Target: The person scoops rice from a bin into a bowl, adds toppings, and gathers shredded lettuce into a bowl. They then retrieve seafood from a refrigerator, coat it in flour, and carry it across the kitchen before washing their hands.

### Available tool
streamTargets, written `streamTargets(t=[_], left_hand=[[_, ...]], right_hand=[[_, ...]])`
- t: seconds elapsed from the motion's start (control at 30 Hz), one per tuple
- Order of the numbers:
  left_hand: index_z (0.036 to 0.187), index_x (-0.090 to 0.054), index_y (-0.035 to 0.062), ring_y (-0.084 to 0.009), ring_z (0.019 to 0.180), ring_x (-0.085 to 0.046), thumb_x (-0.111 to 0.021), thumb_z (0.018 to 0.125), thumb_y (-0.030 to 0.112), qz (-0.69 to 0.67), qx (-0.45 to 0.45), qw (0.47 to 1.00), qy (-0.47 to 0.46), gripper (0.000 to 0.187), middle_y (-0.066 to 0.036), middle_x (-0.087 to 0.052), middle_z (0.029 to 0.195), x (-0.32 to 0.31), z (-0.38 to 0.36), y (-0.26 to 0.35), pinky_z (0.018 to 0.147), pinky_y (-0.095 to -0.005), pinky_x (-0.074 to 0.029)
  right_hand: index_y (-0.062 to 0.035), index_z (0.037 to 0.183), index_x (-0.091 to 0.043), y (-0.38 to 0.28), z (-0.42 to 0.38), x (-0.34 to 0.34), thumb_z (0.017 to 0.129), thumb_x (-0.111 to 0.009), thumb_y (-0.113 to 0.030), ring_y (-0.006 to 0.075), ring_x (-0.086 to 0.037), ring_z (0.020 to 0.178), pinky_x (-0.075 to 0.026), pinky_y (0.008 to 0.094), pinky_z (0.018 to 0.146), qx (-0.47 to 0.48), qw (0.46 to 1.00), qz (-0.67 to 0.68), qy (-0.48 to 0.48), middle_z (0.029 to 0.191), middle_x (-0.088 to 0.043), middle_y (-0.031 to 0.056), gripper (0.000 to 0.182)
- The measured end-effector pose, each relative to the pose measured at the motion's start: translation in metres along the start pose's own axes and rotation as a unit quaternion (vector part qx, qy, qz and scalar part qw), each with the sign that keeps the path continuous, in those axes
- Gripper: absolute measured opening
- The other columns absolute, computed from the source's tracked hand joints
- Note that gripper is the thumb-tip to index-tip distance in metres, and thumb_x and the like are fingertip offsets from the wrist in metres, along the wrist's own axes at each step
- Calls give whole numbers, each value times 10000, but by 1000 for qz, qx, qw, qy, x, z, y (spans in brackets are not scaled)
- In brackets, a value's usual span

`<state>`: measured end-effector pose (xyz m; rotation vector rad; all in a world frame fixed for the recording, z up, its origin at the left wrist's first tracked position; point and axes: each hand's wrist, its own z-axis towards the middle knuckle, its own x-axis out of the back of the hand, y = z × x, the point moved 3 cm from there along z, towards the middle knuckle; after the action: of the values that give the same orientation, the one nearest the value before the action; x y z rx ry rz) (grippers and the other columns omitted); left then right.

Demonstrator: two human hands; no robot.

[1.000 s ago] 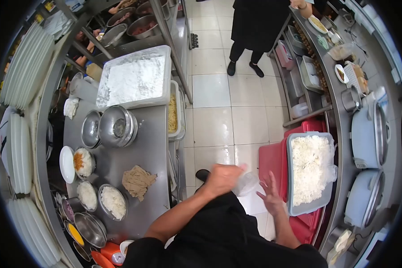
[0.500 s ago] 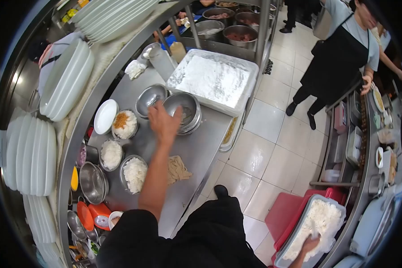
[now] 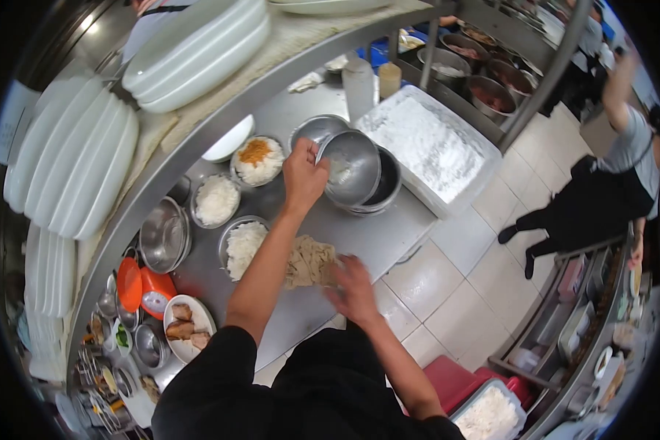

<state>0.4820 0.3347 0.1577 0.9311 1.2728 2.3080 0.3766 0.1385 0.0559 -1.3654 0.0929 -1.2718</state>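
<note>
Gripping a steel bowl [image 3: 353, 169] by its left rim with the left hand [image 3: 304, 172], with fingers pinched narrow on the metal, in a working kitchen. Apparently at the step of parting it from the bowl stack [image 3: 390, 183], just right of those fingers, tilted above the table [image 3: 363, 235]. Likely calling next for a firm rim hold and clearance from the powder-dusted tray [image 3: 425, 143] at far right. Reaching nearer with the blurred right hand [image 3: 356, 290], with fingers loosely spread, beside a crumpled cloth [image 3: 306, 264]; impossible to tell if touching.
</note>
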Motion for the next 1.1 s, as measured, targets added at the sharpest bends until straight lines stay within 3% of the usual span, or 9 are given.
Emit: streamTargets(t=[0.17, 0.23, 0.3, 0.43, 0.57, 0.67, 0.77, 0.87, 1.1], left_hand=[[576, -352, 10, -120, 507, -345, -530, 607, -7, 47, 80, 995, 28, 181, -69, -354, 503, 90, -52, -10, 462, -293, -313], [568, -322, 14, -128, 494, -325, -527, 576, -10, 115, 108, 987, 31, 206, -72, -334, 495, 121, -92, -8, 446, -313, -288], [569, -328, 17, -134, 476, -318, -530, 568, -4, 127, 201, 970, 46, 204, -85, -332, 489, 142, -137, -14, 432, -323, -285], [586, -383, 11, -145, 467, -352, -536, 579, 1, 154, 216, 963, 50, 154, -114, -376, 500, 139, -196, -28, 427, -330, -321], [706, -512, -3, -137, 538, -434, -560, 583, 8, -20, 138, 990, 28, 132, -143, -458, 585, 78, -209, -22, 483, -343, -387], [679, -482, 4, -367, 549, -498, -553, 578, 41, -35, 103, 992, 62, 129, -189, -505, 612, 71, -192, -15, 473, -395, -388], [703, -497, 30, -344, 548, -534, -550, 563, 33, 14, 48, 997, 58, 149, -156, -519, 596, 104, -197, -2, 462, -413, -404], [701, -498, 48, -313, 494, -528, -537, 563, 26, 97, -46, 982, 157, 145, -129, -502, 548, 163, -227, -1, 444, -412, -414], [727, -526, 22, -317, 519, -551, -535, 645, 50, 22, 202, 903, 378, 87, -174, -517, 576, 386, -432, -15, 504, -392, -439]], right_hand=[[-117, 1091, -549, 4, 43, -76, 656, -681, -203, 335, -454, 1052, -379, 453, 880, 83, 984, -94, -125, 1106, -507, 123, 463], [-97, 1064, -558, 41, 28, -88, 656, -660, -199, 345, -509, 927, -418, 446, 803, 107, 990, -21, -86, 1036, -541, 139, 433], [-46, 1031, -561, 42, 21, -46, 652, -629, -158, 348, -538, 857, -439, 422, 762, -50, 995, 87, 14, 975, -558, 165, 401], [-21, 973, -581, 18, 12, 22, 637, -635, -122, 306, -510, 879, -421, 368, 776, -109, 978, 115, 139, 982, -528, 168, 355], [-52, 1041, -595, -52, 30, 15, 610, -637, -202, 358, -464, 971, -391, 416, 837, 100, 988, -103, -62, 1063, -498, 177, 457], [-44, 1006, -605, -43, 32, 3, 577, -654, -229, 372, -524, 931, -433, 407, 780, 124, 988, -54, -78, 1034, -546, 182, 471], [-52, 822, -632, -63, 30, 1, 525, -669, -184, 330, -580, 765, -468, 395, 692, 144, 955, -111, -235, 852, -606, 145, 327], [-69, 727, -642, -79, 39, 11, 532, -667, -179, 331, -576, 717, -467, 412, 656, 223, 881, -264, -323, 774, -599, 151, 226], [-51, 927, -615, -59, 8, -61, 631, -694, -322, 348, -550, 847, -435, 442, 720, 265, 854, -438, -94, 904, -594, 150, 409]])
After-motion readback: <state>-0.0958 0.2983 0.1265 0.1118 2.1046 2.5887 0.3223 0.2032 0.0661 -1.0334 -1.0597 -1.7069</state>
